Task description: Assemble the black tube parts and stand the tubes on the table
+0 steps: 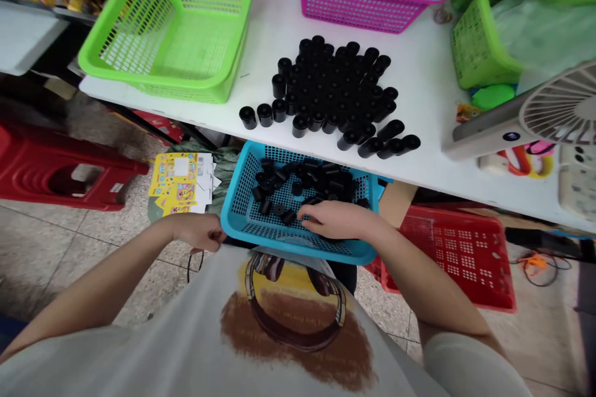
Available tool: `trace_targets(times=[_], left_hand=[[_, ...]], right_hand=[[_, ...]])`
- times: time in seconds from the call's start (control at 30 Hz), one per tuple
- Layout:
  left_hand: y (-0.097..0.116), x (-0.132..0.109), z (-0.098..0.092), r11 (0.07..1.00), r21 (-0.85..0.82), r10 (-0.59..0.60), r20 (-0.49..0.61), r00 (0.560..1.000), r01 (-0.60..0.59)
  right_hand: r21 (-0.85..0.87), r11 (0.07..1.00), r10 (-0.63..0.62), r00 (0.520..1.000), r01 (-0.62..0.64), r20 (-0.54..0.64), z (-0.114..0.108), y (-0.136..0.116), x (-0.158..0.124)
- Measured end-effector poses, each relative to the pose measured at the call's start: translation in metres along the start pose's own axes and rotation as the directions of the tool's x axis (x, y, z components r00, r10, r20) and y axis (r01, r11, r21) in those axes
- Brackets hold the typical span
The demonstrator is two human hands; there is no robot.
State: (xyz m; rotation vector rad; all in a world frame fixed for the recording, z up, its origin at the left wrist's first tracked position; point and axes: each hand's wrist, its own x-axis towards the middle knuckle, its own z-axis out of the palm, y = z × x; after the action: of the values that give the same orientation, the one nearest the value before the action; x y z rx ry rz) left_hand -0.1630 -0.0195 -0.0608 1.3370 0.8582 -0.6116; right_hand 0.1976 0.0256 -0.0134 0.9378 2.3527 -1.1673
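Left hand [198, 231] curled closed just beside the left corner of a blue plastic basket [326, 249], nothing showing in its grip. Right hand [336, 220] inside the basket, fingers stretched out and loosely open over a loose heap of black tubes [298, 183], with no clear grip on any one tube.

Beyond the basket, on a white table [428, 99], a much larger crowd of black tubes [330, 90], most upright and packed close, with a short row trailing off to the left and several lying tubes [391, 139] near the table's front edge. Far more tubes on the table than in the basket, yet a good handful still in the basket.

Around the tubes, an empty-looking green basket [88, 59] and stacked pink baskets [358, 9]. Below the table, a red basket [460, 260] on the floor and yellow printed cards [179, 183].

Tubes under the right hand hidden. Tube ends too dark to show caps or openings. Upper baskets and a white fan [559, 111] cut off by the frame.
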Motion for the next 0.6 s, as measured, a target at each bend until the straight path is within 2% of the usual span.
trace_targets(times=[0.1, 0.2, 0.27, 0.33, 0.37, 0.43, 0.5, 0.53, 0.6], left_hand=[[0.011, 0.001, 0.008, 1.0, -0.009, -0.022, 0.067, 0.998, 0.023], [0.031, -0.02, 0.014, 0.986, 0.082, -0.152, 0.067, 0.986, 0.146], [0.051, -0.04, 0.013, 0.961, 0.19, -0.189, -0.078, 0.979, 0.201], [0.072, -0.052, 0.008, 0.936, 0.321, -0.044, -0.309, 0.95, 0.148], [0.083, -0.051, 0.003, 0.918, 0.381, 0.06, -0.398, 0.916, 0.106], [0.1, -0.034, -0.011, 0.887, 0.455, 0.194, -0.519, 0.832, 0.077], [0.111, -0.001, -0.026, 0.847, 0.522, 0.276, -0.596, 0.754, 0.103], [0.113, 0.019, -0.034, 0.806, 0.573, 0.297, -0.611, 0.734, 0.151], [0.114, 0.056, -0.045, 0.749, 0.621, 0.286, -0.617, 0.733, 0.23]], right_hand=[[-0.139, 0.988, 0.059, 0.998, -0.061, -0.018, 0.012, -0.012, 0.032], [-0.194, 0.976, 0.092, 0.994, -0.103, -0.065, 0.026, -0.02, 0.056], [-0.187, 0.974, 0.112, 0.989, -0.127, -0.092, 0.034, -0.022, 0.065], [-0.165, 0.974, 0.136, 0.985, -0.153, -0.111, 0.037, -0.022, 0.069], [-0.151, 0.975, 0.148, 0.982, -0.165, -0.117, 0.036, -0.021, 0.068], [-0.109, 0.977, 0.169, 0.978, -0.182, -0.125, 0.03, -0.017, 0.062], [-0.06, 0.981, 0.177, 0.975, -0.187, -0.136, 0.02, -0.013, 0.05], [-0.024, 0.983, 0.179, 0.972, -0.185, -0.149, 0.014, -0.01, 0.043], [0.114, 0.979, 0.189, 0.96, -0.168, -0.207, 0.005, -0.005, 0.027]])
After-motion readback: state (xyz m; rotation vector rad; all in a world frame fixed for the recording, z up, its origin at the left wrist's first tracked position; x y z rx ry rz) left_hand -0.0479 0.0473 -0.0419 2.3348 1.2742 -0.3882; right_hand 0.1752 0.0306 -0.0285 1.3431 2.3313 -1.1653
